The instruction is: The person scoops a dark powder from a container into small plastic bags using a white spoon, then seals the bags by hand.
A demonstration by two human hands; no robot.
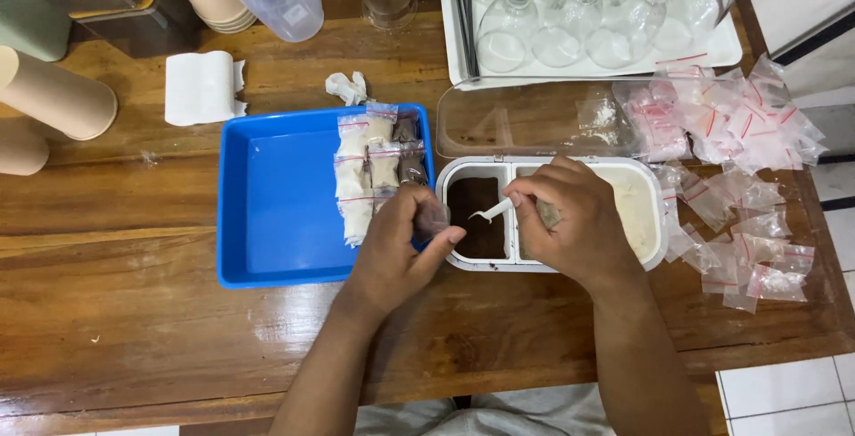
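At the far left of the wooden table (pixel 134 311), tan paper cups (pixel 55 93) are laid on their sides, and a folded white tissue (pixel 201 87) is seen just to their right. A blue plastic tray (pixel 276 213) is set next, with filled zip bags (pixel 370 164) stacked along its right wall. The left hand (pixel 392 253) is placed at the tray's right edge, and a small clear zip bag (pixel 434 219) is pinched between its thumb and fingers. A small white plastic spoon (pixel 492 211) is gripped by the fingertips of the right hand (pixel 574 222), its tip held beside the bag, over the brown powder (pixel 476 218) in the left compartment of a white divided container (pixel 655 222). A pale powder (pixel 639 213) is held in the right compartment. Behind it, a clear lid (pixel 525 120) and a white tray of upturned wine glasses (pixel 712 48) are seen. Empty red-striped zip bags (pixel 739 160) are heaped at the right.
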